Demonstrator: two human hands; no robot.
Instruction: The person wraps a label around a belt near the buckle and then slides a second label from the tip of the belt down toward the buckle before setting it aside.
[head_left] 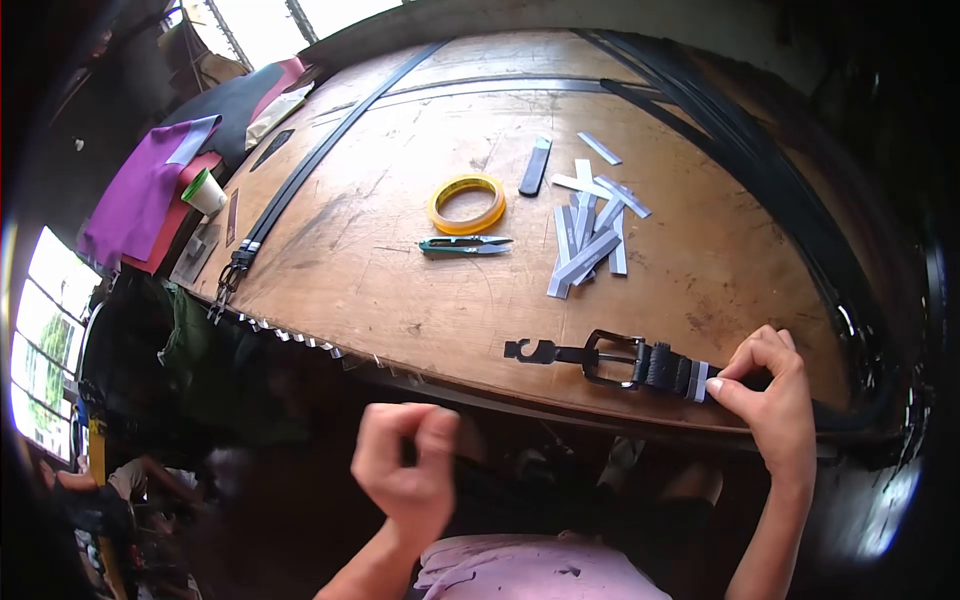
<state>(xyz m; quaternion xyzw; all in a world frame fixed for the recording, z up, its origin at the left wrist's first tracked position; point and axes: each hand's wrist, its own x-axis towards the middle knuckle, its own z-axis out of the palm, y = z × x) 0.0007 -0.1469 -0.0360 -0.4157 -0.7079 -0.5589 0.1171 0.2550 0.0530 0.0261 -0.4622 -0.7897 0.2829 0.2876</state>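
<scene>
A black belt [664, 368] lies along the table's front edge, its dark metal buckle [612, 360] to the left. Beyond the buckle sticks out a flat black hook-shaped piece [530, 351]. A pale grey strip [698, 382] is wrapped round the belt beside the buckle end. My right hand [768, 385] pinches the belt just right of that strip, thumb towards me. Off the table's front edge, my left hand [405, 460] hangs in the air, slightly blurred, fingers curled and thumb bent against them. Whatever it may hold is too small or hidden to see.
Loose grey strips [590, 240] lie piled mid-table, near a cutter knife [535, 168], a yellow tape roll [433, 212] and green thread snips [465, 246]. More black belts [740, 150] run along the right edge, another belt [300, 175] on the left. A cup [205, 192] stands at the left edge.
</scene>
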